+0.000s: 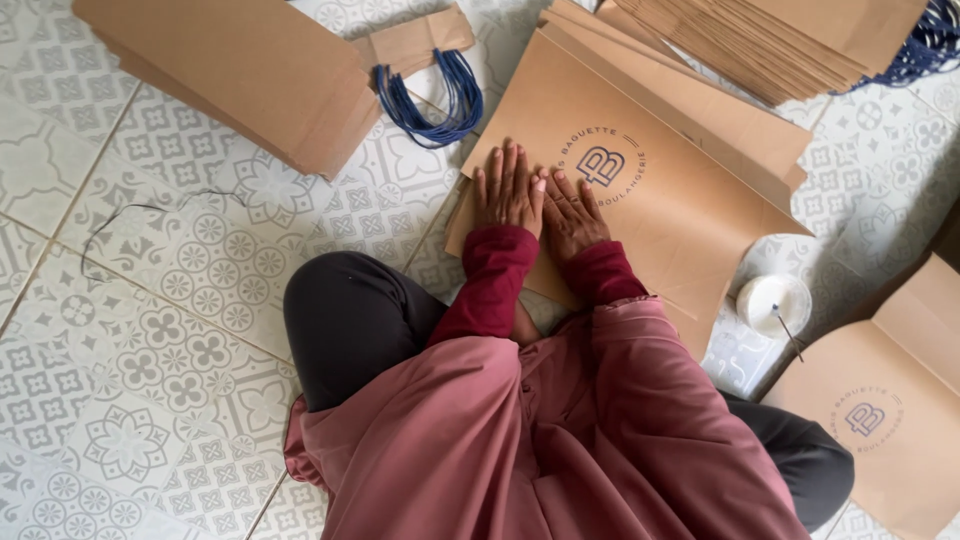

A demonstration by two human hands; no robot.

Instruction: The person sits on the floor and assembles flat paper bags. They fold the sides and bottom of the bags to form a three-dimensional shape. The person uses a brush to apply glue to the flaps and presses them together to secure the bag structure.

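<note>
The flat brown paper bag [650, 215] lies on the patterned tiled floor [150, 330] directly in front of the seated person, its printed round emblem facing up, and it rests on top of further flat bags of the same kind that fan out toward the upper right. Head view: the left hand [508, 190] and the right hand [572, 212] both lie palm down on the near left part of this bag, side by side and touching at the thumbs, fingers extended and pointing away from the body; neither hand is closed around anything, both are spread flat and pressing on the paper. Dark red sleeves [495, 275] cover both wrists. Beyond the hands, at upper left, a stack of folded brown bags [240, 70] lies at a slant, and just beside it a bundle of blue cord handles [435, 100] rests on the tiles, near a smaller strip of brown card [415, 40]. At the upper right corner a larger pile of stacked bags [760, 40] is seen edge-on, with more blue cords [925, 45] at its right end. To the person's right, a small white round pot [772, 300] with a thin stick in it stands on the floor, just beside the bag's lower edge. Another printed bag [890, 400] lies at lower right. A thin dark thread [130, 215] curls on the tiles at left, well apart from the hands.
</note>
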